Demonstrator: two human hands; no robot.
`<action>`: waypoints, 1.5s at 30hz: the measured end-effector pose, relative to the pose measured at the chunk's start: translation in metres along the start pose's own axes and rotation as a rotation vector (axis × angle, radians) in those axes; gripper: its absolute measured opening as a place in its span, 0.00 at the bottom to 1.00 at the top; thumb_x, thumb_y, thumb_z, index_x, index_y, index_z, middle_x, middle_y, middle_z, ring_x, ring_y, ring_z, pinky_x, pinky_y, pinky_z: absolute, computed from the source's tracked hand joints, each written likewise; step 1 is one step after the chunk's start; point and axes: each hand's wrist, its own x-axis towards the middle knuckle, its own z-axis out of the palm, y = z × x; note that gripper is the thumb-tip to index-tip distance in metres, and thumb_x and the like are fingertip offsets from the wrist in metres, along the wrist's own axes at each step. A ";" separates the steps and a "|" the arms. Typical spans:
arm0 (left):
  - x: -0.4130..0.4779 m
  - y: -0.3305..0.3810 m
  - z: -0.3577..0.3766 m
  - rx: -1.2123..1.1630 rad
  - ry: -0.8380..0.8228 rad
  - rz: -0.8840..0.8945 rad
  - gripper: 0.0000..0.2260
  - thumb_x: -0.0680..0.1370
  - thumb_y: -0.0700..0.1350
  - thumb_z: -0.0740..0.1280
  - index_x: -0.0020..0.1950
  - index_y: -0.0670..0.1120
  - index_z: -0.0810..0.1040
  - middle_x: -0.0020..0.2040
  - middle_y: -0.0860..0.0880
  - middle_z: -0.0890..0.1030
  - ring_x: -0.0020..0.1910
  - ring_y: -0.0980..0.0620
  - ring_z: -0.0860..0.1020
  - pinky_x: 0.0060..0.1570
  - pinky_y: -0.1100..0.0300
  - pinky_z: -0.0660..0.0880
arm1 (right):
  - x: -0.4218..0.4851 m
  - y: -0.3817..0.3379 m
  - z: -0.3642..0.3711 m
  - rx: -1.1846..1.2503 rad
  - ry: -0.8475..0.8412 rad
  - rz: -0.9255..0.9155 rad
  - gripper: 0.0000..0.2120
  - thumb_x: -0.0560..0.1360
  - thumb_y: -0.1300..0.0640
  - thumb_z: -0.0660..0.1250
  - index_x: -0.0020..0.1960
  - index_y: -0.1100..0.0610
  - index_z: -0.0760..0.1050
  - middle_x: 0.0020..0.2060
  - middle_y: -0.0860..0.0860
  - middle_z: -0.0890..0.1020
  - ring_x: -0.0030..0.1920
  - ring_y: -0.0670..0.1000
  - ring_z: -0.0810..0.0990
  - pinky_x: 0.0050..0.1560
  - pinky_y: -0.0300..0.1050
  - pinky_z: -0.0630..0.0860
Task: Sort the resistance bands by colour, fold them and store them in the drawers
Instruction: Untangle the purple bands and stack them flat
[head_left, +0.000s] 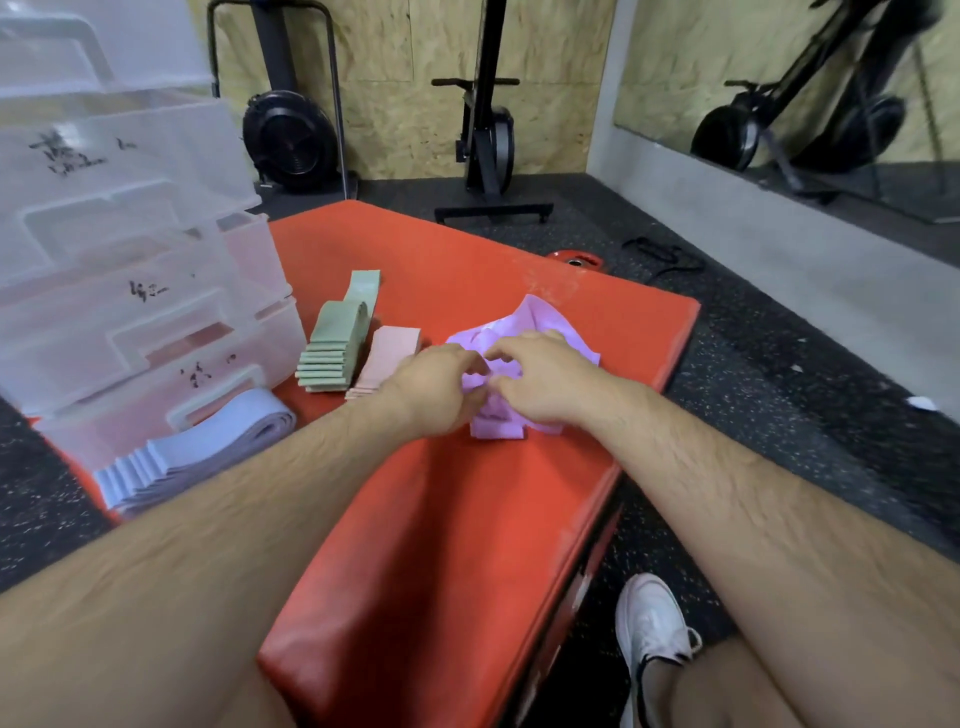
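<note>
A heap of purple resistance bands (530, 322) lies on the red mat (441, 519). My left hand (436, 387) and my right hand (540, 376) are both on the heap, fingers pinching purple band material between them. Left of my hands sit a folded pink stack (387, 358) and a folded green stack (335, 348). A folded lilac-blue stack (192, 452) lies near the front left. A clear plastic drawer unit (119, 260) stands at the left with its drawers pulled partly out.
Black exercise machines (488, 130) stand by the chipboard wall behind the mat. A red weight plate (576, 260) and a black strap (665, 254) lie on the dark rubber floor. My white shoe (652, 623) rests beside the mat's right edge.
</note>
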 end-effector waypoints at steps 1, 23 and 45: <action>0.002 0.005 0.004 -0.024 -0.028 0.016 0.17 0.78 0.53 0.67 0.66 0.50 0.77 0.61 0.46 0.77 0.60 0.44 0.77 0.56 0.55 0.71 | -0.004 0.010 -0.004 -0.008 0.005 0.013 0.21 0.77 0.48 0.65 0.69 0.46 0.73 0.64 0.49 0.75 0.67 0.55 0.69 0.65 0.52 0.70; -0.002 0.038 -0.004 -0.557 0.086 0.007 0.23 0.76 0.50 0.74 0.69 0.52 0.71 0.58 0.49 0.77 0.48 0.49 0.79 0.48 0.59 0.76 | -0.014 0.026 -0.047 0.587 0.215 0.009 0.10 0.74 0.67 0.68 0.48 0.54 0.83 0.39 0.47 0.83 0.36 0.43 0.78 0.44 0.41 0.78; -0.007 0.052 -0.047 -0.812 0.505 -0.031 0.05 0.80 0.44 0.67 0.45 0.51 0.81 0.38 0.56 0.81 0.36 0.63 0.75 0.38 0.72 0.70 | -0.042 0.005 -0.085 0.749 0.377 0.081 0.11 0.74 0.67 0.64 0.49 0.56 0.81 0.29 0.47 0.81 0.29 0.40 0.79 0.35 0.41 0.75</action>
